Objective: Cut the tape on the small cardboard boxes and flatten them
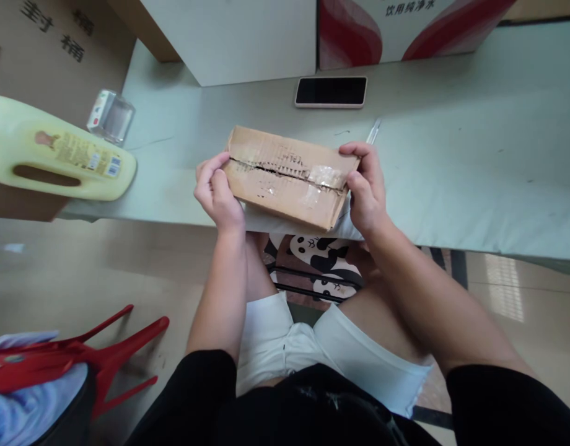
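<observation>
Between my two hands a small brown cardboard box (276,192) is held, tilted, at the near edge of the table. A ragged slit runs lengthwise across its upper face, with bits of clear tape near the right end. My left hand (219,193) grips the left end, thumb on the face. At the opposite end, my right hand (366,186) has its thumb and forefinger closed on the corner. Just beyond the right hand lies a thin clear-and-white object (373,131), partly hidden by that hand. What is inside the box cannot be seen.
A phone (331,92) lies behind the box, before a white carton (252,37) and a red-and-white carton (396,34). Leftward are a yellow jug (62,145), a small clear box (111,116) and a big brown carton (57,56). A red stool (113,356) stands lower left.
</observation>
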The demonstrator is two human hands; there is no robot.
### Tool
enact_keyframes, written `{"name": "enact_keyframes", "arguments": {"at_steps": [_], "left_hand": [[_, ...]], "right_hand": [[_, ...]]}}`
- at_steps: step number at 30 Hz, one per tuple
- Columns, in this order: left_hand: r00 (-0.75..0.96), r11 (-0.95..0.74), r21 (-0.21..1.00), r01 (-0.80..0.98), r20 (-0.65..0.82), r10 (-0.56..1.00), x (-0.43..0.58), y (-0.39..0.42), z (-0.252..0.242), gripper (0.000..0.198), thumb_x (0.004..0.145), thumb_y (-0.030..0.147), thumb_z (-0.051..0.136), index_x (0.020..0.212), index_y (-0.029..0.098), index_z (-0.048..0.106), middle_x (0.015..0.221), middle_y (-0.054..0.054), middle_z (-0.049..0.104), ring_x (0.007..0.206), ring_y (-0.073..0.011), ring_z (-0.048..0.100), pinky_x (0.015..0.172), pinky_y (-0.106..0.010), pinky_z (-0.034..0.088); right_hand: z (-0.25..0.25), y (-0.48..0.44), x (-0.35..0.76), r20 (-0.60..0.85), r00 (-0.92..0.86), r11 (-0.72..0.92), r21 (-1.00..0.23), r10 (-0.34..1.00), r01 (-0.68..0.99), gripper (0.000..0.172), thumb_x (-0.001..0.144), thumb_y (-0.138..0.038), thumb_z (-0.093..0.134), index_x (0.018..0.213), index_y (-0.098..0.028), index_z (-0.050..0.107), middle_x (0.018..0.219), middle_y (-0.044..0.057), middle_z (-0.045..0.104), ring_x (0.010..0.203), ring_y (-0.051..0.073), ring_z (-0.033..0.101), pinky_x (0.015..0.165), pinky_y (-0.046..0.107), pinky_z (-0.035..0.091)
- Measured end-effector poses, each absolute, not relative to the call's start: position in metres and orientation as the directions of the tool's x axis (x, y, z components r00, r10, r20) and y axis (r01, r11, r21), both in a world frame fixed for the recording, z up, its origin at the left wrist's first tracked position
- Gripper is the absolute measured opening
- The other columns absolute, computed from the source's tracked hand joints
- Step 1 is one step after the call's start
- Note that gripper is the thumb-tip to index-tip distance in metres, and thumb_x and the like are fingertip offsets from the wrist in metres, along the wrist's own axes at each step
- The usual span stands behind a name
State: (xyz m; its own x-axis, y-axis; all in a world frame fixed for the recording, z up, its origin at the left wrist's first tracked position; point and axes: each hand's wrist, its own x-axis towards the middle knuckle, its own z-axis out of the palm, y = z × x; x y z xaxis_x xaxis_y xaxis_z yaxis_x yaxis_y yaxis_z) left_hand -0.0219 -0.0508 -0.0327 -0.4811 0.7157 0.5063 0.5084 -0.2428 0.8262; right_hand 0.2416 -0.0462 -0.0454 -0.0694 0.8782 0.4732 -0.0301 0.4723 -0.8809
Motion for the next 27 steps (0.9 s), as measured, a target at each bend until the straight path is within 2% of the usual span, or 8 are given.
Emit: {"name": "enact_keyframes", "arguments": {"at_steps": [7,13,20,23,27], "left_hand": [[-0.458,-0.295,0.824,0.483,0.525,0.717,-0.019,-0.055,-0.028,0.032,0.096,0.04,0.048,0.108,0.021,0.071,0.111,-0.007,0.068,0.11,-0.0223,0.065,0.106,-0.04,0.05],[-0.432,-0.306,0.824,0.476,0.522,0.736,-0.02,-0.056,-0.026,0.034,0.096,0.037,0.048,0.12,0.024,0.067,0.124,-0.007,0.069,0.12,-0.0207,0.065,0.109,-0.039,0.05],[-0.396,-0.244,0.83,0.502,0.471,0.788,-0.026,-0.058,-0.018,0.029,0.093,0.03,0.052,0.106,0.022,0.077,0.113,-0.006,0.074,0.111,-0.0199,0.068,0.105,-0.037,0.053],[-0.407,-0.238,0.843,0.482,0.456,0.792,-0.023,-0.06,-0.016,0.03,0.092,0.025,0.051,0.107,0.02,0.077,0.113,-0.006,0.074,0.112,-0.0197,0.068,0.104,-0.036,0.053],[-0.43,-0.235,0.861,0.451,0.44,0.788,-0.02,-0.061,-0.014,0.031,0.092,0.024,0.052,0.106,0.02,0.078,0.114,-0.007,0.074,0.111,-0.0195,0.068,0.103,-0.035,0.053]], "right_hand": [[-0.041,-0.046,0.239,0.429,-0.047,0.428,-0.903,0.902,-0.035,0.046,0.09,-0.068,0.057,0.119,-0.033,0.056,0.114,0.002,0.06,0.1,0.024,0.061,0.093,0.049,0.053],[-0.041,-0.046,0.241,0.398,-0.084,0.395,-0.917,0.913,-0.052,0.051,0.084,-0.073,0.063,0.116,-0.033,0.062,0.106,0.001,0.063,0.084,0.02,0.06,0.079,0.042,0.056],[-0.031,-0.044,0.24,0.453,-0.103,0.445,-0.891,0.885,-0.093,0.041,0.093,-0.066,0.055,0.105,-0.03,0.07,0.106,0.002,0.071,0.103,0.023,0.066,0.095,0.043,0.054],[-0.029,-0.046,0.241,0.409,-0.104,0.4,-0.912,0.907,-0.093,0.037,0.093,-0.062,0.058,0.104,-0.029,0.071,0.107,0.002,0.071,0.101,0.022,0.066,0.094,0.041,0.053],[-0.028,-0.048,0.241,0.34,-0.1,0.336,-0.94,0.935,-0.055,0.044,0.091,-0.068,0.057,0.106,-0.028,0.069,0.108,0.002,0.071,0.099,0.022,0.065,0.091,0.041,0.054]]}}
